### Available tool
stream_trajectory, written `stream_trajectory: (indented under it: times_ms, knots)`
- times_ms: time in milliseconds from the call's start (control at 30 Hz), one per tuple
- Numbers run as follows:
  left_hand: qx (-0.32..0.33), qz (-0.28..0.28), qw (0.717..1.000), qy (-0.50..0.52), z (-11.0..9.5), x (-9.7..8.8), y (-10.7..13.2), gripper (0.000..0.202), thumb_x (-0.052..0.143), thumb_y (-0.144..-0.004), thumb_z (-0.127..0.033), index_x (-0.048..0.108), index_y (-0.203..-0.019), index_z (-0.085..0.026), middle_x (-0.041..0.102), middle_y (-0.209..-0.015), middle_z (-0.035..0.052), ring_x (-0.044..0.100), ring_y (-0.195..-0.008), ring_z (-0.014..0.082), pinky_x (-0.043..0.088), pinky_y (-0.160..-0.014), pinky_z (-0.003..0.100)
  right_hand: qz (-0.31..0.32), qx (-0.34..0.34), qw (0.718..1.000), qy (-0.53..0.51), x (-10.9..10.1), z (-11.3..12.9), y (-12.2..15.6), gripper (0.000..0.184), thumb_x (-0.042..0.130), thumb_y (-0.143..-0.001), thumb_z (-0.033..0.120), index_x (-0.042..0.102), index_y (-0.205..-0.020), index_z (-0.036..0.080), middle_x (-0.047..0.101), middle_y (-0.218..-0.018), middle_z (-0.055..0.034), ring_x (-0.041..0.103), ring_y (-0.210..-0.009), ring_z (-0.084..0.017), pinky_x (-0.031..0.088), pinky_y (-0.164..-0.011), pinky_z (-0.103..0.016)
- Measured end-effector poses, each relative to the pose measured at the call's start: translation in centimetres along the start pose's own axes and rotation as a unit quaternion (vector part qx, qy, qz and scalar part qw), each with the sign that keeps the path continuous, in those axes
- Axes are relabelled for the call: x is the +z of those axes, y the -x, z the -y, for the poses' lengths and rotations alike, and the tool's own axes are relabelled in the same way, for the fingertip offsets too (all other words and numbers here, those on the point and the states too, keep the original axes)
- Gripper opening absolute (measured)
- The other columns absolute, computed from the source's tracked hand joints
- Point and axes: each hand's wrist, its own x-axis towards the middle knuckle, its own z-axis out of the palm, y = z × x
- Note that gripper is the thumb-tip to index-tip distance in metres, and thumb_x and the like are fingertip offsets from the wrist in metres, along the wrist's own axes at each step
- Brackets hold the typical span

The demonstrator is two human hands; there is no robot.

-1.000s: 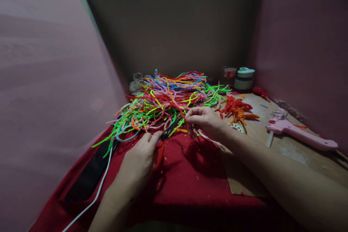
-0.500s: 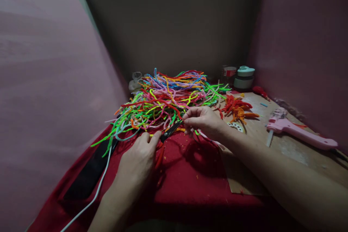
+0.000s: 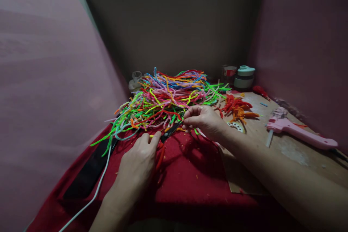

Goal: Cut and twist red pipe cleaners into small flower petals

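Observation:
My left hand (image 3: 140, 152) is closed around a pair of scissors (image 3: 169, 133) with dark blades and a pivot screw. A red part (image 3: 160, 157) shows below the hand, perhaps the handle. The blades point up and right, toward my right hand (image 3: 199, 119). Thumb and fingers of my right hand are pinched together at the blade tips; what they hold is too small to make out. A short yellow piece shows by my left fingers. Just behind both hands lies a large heap of multicoloured pipe cleaners (image 3: 171, 94).
A pink glue gun (image 3: 301, 134) rests on a board (image 3: 285, 163) at right, near red and orange fuzzy pieces (image 3: 237, 107) and a white holed disc (image 3: 236, 127). A lidded jar (image 3: 244, 78) stands behind. A black flat object (image 3: 87, 174) and white cable (image 3: 100, 185) lie left.
Both hands stay in almost the same place, with the scissors still between them. My right fingers have shifted very slightly at the blade tips.

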Motion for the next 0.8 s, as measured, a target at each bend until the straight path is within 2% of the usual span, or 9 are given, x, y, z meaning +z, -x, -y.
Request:
stream_trajectory:
  times_ms: [167, 400, 800]
  knots:
    - [-0.009, 0.018, 1.0, 0.001, -0.29, -0.57, -0.01, 0.051, 0.04, -0.082, -0.012, 0.038, -0.132, -0.021, 0.054, -0.104, 0.0092, 0.059, -0.084, 0.0193, 0.043, -0.055, 0.025, 0.002, -0.034, 0.999, -0.006, 0.04, 0.02, -0.09, 0.026, 0.067, -0.057, 0.01, 0.048, -0.073, 0.016, 0.059, -0.051, 0.0026, 0.058, -0.045, -0.012, 0.047, -0.044, -0.023]
    - [-0.01, 0.014, 1.0, -0.012, -0.4, -0.48, -0.04, 0.051, 0.035, -0.083, -0.006, 0.04, -0.132, -0.02, 0.054, -0.101, 0.009, 0.059, -0.084, 0.0194, 0.043, -0.054, 0.025, 0.004, -0.022, 1.0, 0.007, 0.3, 0.37, 0.11, 0.033, 0.063, -0.058, 0.007, 0.042, -0.082, 0.017, 0.059, -0.054, 0.0044, 0.058, -0.045, -0.011, 0.047, -0.043, -0.022]
    - [-0.014, 0.011, 1.0, -0.012, -0.53, -0.5, -0.03, 0.05, 0.035, -0.083, -0.007, 0.043, -0.13, -0.021, 0.056, -0.1, 0.008, 0.059, -0.083, 0.0197, 0.042, -0.051, 0.025, 0.008, -0.029, 0.999, -0.012, 0.08, 0.07, 0.06, 0.038, 0.065, -0.058, 0.01, 0.04, -0.085, 0.018, 0.06, -0.056, 0.005, 0.06, -0.047, -0.013, 0.049, -0.043, -0.024]
